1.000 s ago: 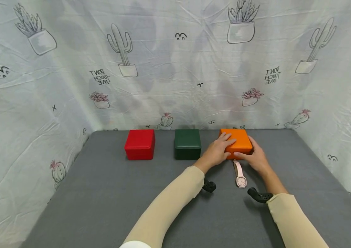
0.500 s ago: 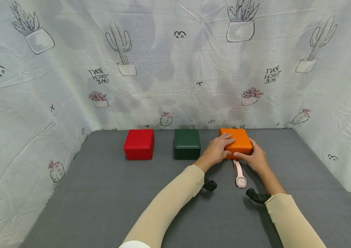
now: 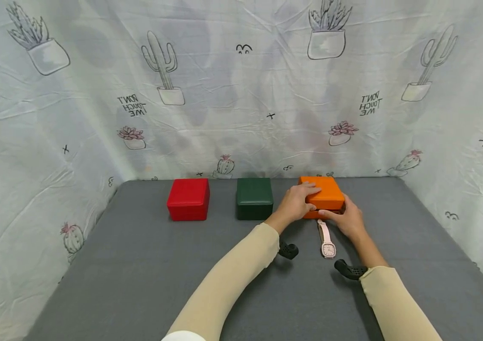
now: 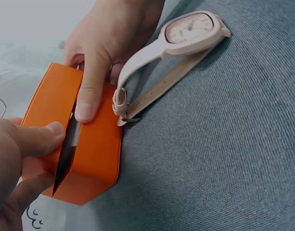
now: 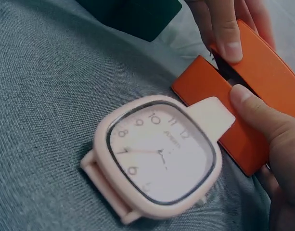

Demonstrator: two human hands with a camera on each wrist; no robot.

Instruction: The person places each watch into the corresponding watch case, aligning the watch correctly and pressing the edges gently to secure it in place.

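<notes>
Since the earlier head frames, a dark gap has opened along the front seam of the orange box (image 3: 321, 196): its lid now stands slightly lifted off the base, where it sat flush before. Both hands have stayed on that box, and the other things lie as they did.

Going left to right along the back of the grey worktop (image 3: 139, 274): a red box (image 3: 188, 199) sits at about 11 o'clock, closed; a dark green box (image 3: 254, 198) stands just beside it toward 12 o'clock, also closed. The orange box comes next, at roughly 1 o'clock.

The left hand (image 3: 297, 203) lies over the lid's near-left corner, its fingers curled round the edge and its thumb at the seam. The right hand (image 3: 346, 218) grips the box's near-right side, its thumb pressed on the front by the gap. What the box holds cannot be told; the slit is dark in both wrist views.

A pale pink watch (image 3: 326, 238) lies flat just in front of the box, between the two wrists, its strap end touching the box's front. Its square dial carries numerals and a small brand word, probably too blurred to read.

The cactus-print cloth (image 3: 241, 94) behind shows mirrored lettering, "DON'T TOUCH ME".
</notes>
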